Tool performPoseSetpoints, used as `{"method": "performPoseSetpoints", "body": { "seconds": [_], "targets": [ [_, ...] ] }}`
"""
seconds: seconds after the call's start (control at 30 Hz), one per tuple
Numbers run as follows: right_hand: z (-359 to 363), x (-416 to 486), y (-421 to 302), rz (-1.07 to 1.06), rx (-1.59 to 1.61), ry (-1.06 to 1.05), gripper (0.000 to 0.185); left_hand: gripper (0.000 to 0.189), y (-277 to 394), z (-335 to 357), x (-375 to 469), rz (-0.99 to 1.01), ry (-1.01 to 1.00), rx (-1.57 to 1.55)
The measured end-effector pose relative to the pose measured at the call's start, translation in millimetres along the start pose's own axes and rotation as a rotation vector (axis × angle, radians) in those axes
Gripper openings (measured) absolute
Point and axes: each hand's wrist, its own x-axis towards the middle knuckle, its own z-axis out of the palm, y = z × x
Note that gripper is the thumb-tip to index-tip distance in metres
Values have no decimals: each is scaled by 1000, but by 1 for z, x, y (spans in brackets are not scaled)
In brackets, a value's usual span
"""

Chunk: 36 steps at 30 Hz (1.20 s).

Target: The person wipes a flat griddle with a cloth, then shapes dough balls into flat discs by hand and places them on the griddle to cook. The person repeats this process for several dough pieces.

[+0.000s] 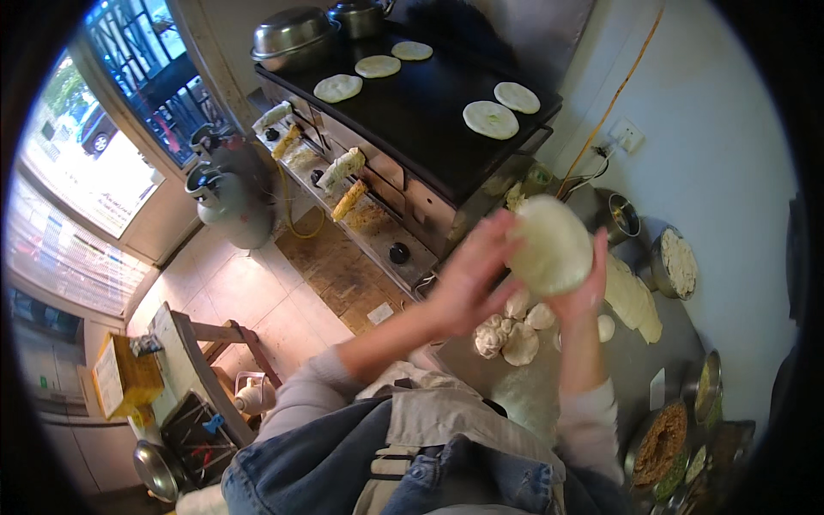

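A flat round of dough (551, 246) is held up over the worktable, somewhat blurred. My right hand (582, 290) supports it from below and the right side. My left hand (473, 277) is at its left edge with the fingers apart; whether it touches the dough is unclear. Beneath the hands, several filled dough balls (520, 343) lie on the metal worktable (534, 393), with a small smooth dough ball (605, 328) and a long slab of dough (634, 302) to the right. Several flat dough rounds (490, 120) lie on the black griddle (418, 116) ahead.
A bowl of flour or dough (678, 264) stands by the wall. Bowls of brown filling (660, 444) and greens (708, 386) are at the lower right. A lidded metal pot (293, 38) sits on the griddle's far corner. Gas cylinders (235, 209) stand on the floor at left.
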Motion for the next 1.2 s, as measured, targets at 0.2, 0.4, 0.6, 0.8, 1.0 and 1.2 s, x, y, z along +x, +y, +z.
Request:
{"method": "performPoseSetpoints", "body": {
  "seconds": [0.2, 0.4, 0.6, 0.8, 1.0, 1.2],
  "targets": [
    [80, 189, 14, 107, -599, -40, 73, 46, -71, -154, 13, -161, 1, 310],
    [85, 282, 51, 220, -1698, -306, 84, 51, -129, -182, 57, -134, -259, 475],
    [83, 323, 32, 183, -1340, -44, 67, 73, -185, -150, 110, -91, -574, 517],
    [63, 339, 53, 302, -1376, 29, 61, 80, -206, -130, 123, -144, -679, 606],
    [68, 332, 35, 160, -1589, -25, 51, 77, -194, -147, 126, -6, -638, 639],
    [62, 318, 37, 171, -1731, -61, 51, 70, -174, -144, 127, -101, -734, 610]
  ]
}}
